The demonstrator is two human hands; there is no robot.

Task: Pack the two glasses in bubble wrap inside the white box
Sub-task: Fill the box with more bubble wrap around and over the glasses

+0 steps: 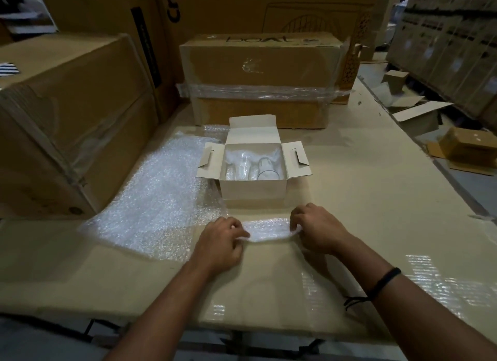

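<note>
Dim, soft-focus wide-angle view (edges bowed), glare on the bubble wrap (150, 199).

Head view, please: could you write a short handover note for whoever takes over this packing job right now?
Hands: the left hand and right hand each pinch one end of a small bubble wrap piece, just in front of the white box.
Box: open with its flaps out, on the cardboard table top. The left glass and right glass are inside, with some clear wrap around them.
A large bubble wrap sheet lies to the left of the box.
Done: both glasses are in the box.
Left: probably add the small piece, then close the flaps.
</note>
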